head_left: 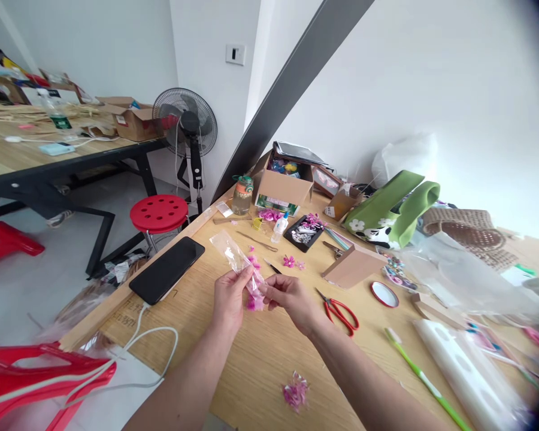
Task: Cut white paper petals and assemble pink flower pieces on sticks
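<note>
Over the wooden table (260,359) both my hands hold a small clear plastic bag (233,254) with pink flower pieces (254,286) inside. My left hand (229,297) grips the bag from the left, fingers closed on it. My right hand (290,299) pinches the bag's lower end by the pink pieces. Loose pink flowers (289,261) lie just beyond my hands, and a pink cluster (295,392) lies nearer me.
A black phone (167,270) on a white cable lies at the left edge. Red scissors (340,312), a green toothbrush (424,380), a glue bottle (279,227), a cardboard box (282,185), a jar (242,194) and a green bag (393,211) crowd the table. A red stool (159,214) and fan (186,123) stand left.
</note>
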Tool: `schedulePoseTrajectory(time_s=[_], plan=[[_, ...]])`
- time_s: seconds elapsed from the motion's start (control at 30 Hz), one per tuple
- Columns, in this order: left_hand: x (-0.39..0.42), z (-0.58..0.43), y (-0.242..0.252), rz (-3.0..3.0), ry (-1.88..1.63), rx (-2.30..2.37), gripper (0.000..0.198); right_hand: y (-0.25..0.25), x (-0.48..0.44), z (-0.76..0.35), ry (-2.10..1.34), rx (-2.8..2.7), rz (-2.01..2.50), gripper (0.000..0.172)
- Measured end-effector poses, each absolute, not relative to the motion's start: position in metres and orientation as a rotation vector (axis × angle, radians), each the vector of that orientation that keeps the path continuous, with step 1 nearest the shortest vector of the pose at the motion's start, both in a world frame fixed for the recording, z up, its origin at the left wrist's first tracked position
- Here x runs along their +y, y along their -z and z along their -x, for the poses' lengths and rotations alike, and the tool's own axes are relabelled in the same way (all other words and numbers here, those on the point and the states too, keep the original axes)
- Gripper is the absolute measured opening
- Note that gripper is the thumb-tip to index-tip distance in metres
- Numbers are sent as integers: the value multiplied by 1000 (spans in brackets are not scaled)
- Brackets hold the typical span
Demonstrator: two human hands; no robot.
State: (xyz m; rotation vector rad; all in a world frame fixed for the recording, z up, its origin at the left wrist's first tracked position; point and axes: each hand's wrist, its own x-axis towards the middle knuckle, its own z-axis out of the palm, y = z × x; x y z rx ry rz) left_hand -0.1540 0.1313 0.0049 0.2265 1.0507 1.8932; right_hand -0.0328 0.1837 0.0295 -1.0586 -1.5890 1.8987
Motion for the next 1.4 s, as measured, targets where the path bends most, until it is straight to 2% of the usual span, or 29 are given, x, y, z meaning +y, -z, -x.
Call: schedulePoseTrajectory(time_s=[0.27,0.5,0.87,1.13,1.23,1.4], plan=[[132,154,-5,-231,-1860,1049,28,-31,183,30,-2028,-1482,1023,45],[132,151,-6,-268,-1834,1042,29,-26,185,29,-1929,-1493,1076,39],[133,156,-4,-290,-1910,1068,26,-21,184,18,-1825,-1584,1109,44],[127,147,-2,-563,-1610,1120,31,-64,213,24,-1568,-1728,1013,48],[126,145,-1,-642,-1534,1123,30,-84,230,31,-1575,-1876,982,41],[127,146,-2,-752,-1441,1131,28,-99,250,35,-1556,-2057,1040,18]])
